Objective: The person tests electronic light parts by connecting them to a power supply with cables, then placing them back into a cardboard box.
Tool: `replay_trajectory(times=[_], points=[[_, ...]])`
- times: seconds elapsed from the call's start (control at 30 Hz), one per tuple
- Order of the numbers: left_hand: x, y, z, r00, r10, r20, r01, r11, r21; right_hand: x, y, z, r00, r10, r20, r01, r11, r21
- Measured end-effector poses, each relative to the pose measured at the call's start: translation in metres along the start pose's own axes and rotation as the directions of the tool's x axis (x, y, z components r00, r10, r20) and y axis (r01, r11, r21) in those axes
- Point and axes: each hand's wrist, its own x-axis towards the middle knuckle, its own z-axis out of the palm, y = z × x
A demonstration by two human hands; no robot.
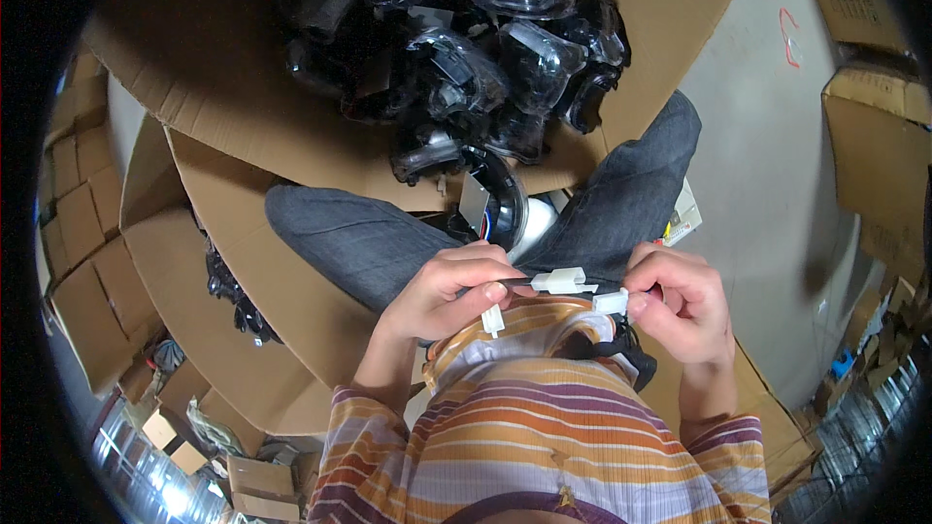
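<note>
Pinching one thin black cord (520,282), tipped with one long white plastic plug (557,280), in the fingers (470,309) of the left hand (437,289). Just below right of the long plug, pinching one boxy white plastic plug (610,304) in the right hand (687,309). Lower left of the long plug, showing one narrow white plastic plug (493,321).

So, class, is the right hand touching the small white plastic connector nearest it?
Touching: the head view shows the right hand pinching the white connector at its right end.

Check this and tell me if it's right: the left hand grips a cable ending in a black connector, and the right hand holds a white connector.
Wrong on one colour: the head view shows the left hand gripping a cable ending in a white connector, and the right hand holding a second connector, white.
</note>
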Motion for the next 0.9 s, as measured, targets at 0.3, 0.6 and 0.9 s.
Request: replay_trajectory(times=[0.3, 0.6, 0.9], points=[[-0.006, 0.006, 0.000, 0.979, -0.194, -0.062, 0.188, 0.978, -0.091, 0.000, 0.001, -0.005, 1.000, -0.015, 0.016, 0.016, 0.999, -0.052], [-0.001, 0.013, -0.002, 0.989, -0.146, 0.012, 0.145, 0.987, 0.076, 0.003, -0.002, 0.002, 0.993, -0.094, 0.077, 0.104, 0.985, -0.139], [0.006, 0.017, -0.010, 0.957, -0.229, 0.179, 0.207, 0.969, 0.136, 0.004, -0.001, 0.008, 0.986, -0.155, 0.068, 0.169, 0.874, -0.455]])
